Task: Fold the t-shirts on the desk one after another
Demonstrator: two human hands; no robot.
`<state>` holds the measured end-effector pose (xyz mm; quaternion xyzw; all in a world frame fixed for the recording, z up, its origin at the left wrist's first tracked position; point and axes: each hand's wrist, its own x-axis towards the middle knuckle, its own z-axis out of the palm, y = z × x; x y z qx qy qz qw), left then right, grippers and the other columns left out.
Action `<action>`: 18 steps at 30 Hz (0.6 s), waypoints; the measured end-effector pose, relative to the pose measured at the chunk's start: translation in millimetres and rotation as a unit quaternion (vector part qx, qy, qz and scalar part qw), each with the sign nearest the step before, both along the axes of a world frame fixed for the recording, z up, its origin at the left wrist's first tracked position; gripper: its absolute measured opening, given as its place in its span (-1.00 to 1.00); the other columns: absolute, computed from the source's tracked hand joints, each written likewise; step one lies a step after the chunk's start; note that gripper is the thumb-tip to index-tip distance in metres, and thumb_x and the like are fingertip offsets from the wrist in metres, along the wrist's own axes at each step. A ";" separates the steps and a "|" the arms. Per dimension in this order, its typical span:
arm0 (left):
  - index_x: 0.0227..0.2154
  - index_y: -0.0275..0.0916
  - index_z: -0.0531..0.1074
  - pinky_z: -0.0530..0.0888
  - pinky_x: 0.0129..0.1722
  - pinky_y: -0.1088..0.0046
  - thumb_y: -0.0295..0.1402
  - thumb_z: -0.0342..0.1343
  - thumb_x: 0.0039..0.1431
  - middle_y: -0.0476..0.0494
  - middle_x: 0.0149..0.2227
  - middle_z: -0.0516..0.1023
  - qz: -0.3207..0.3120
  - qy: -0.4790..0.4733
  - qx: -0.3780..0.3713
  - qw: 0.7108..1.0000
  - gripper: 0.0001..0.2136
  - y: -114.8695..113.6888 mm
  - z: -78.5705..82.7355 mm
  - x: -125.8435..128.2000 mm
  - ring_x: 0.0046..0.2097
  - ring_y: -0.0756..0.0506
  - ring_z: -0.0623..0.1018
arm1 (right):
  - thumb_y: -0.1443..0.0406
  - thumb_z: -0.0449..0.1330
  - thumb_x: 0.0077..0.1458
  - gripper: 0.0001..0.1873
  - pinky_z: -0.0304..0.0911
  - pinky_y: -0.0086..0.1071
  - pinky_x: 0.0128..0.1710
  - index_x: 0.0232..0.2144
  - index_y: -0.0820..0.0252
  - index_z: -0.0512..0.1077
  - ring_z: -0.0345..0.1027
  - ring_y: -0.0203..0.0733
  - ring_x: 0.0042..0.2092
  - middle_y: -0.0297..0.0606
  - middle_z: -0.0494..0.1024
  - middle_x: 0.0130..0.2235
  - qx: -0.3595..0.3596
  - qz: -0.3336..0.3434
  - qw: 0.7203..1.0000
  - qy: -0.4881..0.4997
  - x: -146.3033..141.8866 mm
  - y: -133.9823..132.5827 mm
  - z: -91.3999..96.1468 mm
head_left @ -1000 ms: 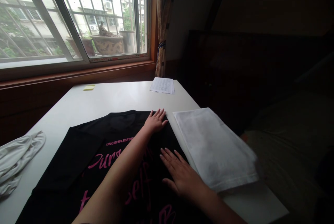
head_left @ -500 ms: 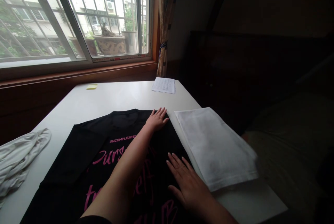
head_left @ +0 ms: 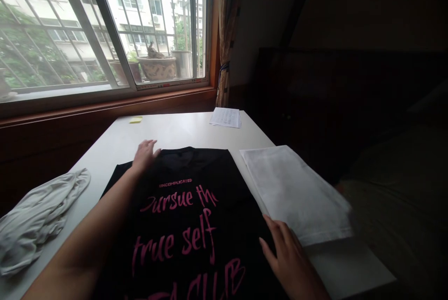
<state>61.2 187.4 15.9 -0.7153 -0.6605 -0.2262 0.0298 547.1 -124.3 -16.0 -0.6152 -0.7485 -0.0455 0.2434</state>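
A black T-shirt (head_left: 189,218) with pink lettering lies spread on the white table, collar pointing away from me. At its far left shoulder is my left hand (head_left: 145,153), fingers stretched out and holding nothing; its forearm crosses the shirt's left side and hides part of it. Along the right edge of the shirt rests my right hand (head_left: 292,255), thumb apart from the fingers, with no cloth gripped that I can see. Just beyond that hand lies a folded white cloth or garment (head_left: 294,188), apart from the shirt at its far end.
A crumpled light grey garment (head_left: 45,218) lies on the left of the white table (head_left: 175,129). Printed papers (head_left: 226,117) and a yellow sticky note (head_left: 136,120) are near the far edge. Behind stand a barred window (head_left: 154,24) and a tied curtain (head_left: 226,57).
My left hand has moved from the shirt's far right shoulder to its far left one, uncovering the lettering. My right hand has slid right to the shirt's edge. The view has shifted slightly left.
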 end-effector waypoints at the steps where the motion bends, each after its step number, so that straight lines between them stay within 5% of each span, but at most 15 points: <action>1: 0.21 -0.40 0.32 0.15 0.34 0.06 -0.16 0.02 0.28 -0.47 0.25 0.36 0.036 0.017 -0.021 0.999 -0.47 -5.7 -0.3 -26.4 0.34 -0.38 0.24 | 0.15 0.07 0.33 -0.46 0.47 -0.01 -0.09 0.31 0.04 0.18 0.51 0.15 -0.06 0.00 0.53 -0.02 0.001 -0.009 1.000 -0.005 3.4 -2.4 -1.7; 4: 0.21 -0.40 0.29 0.21 0.27 -0.02 -0.03 0.03 0.25 -0.51 0.21 0.41 0.149 0.036 -0.092 0.984 -0.38 -24.1 -0.5 -86.2 0.30 -0.44 0.30 | 0.08 0.10 0.28 -0.44 0.48 -0.04 -0.19 0.26 0.07 0.23 0.54 0.17 -0.14 -0.02 0.58 -0.11 -0.016 -0.013 1.000 -0.010 14.9 -7.0 -6.8; 7: 0.23 -0.39 0.25 0.34 0.18 0.07 0.02 0.10 0.19 -0.47 0.10 0.52 0.182 -0.002 -0.169 0.969 -0.31 -40.1 3.0 -117.6 0.23 -0.40 0.42 | 0.07 0.13 0.20 -0.46 0.48 -0.12 -0.27 0.18 0.07 0.32 0.56 0.12 -0.22 -0.08 0.62 -0.19 -0.072 -0.015 0.997 0.030 28.7 -10.0 -8.0; 11: 0.30 -0.37 0.14 0.46 0.02 0.26 0.03 0.20 0.09 -0.43 0.10 0.53 0.148 -0.107 -0.231 0.956 -0.17 -51.6 9.8 -130.9 0.10 -0.32 0.54 | 0.04 0.18 0.03 -0.59 0.46 -0.22 -0.33 -0.11 0.06 0.51 0.55 0.04 -0.34 -0.19 0.62 -0.36 -0.252 -0.033 0.962 0.099 43.6 -19.9 6.1; 14: 0.23 -0.34 0.28 0.47 0.02 0.27 -0.01 0.28 0.00 -0.46 0.19 0.47 0.136 -0.146 -0.252 0.947 -0.22 -51.5 12.9 -131.4 0.15 -0.35 0.52 | -0.03 0.17 -0.04 -0.62 0.48 -0.19 -0.21 -0.32 0.05 0.57 0.58 0.11 -0.21 -0.12 0.66 -0.29 -0.354 -0.058 0.925 0.122 44.8 -31.0 24.1; 18: 0.05 -0.28 0.47 0.47 0.01 0.29 -0.11 0.33 -0.09 -0.34 0.07 0.57 0.111 -0.179 -0.237 0.948 -0.39 -46.2 11.9 -130.7 0.11 -0.33 0.54 | -0.12 0.17 -0.09 -0.42 0.38 -0.13 0.11 -0.14 0.08 0.60 0.43 0.25 0.15 -0.11 0.64 0.02 -0.363 -0.122 0.903 0.195 38.1 -37.4 40.7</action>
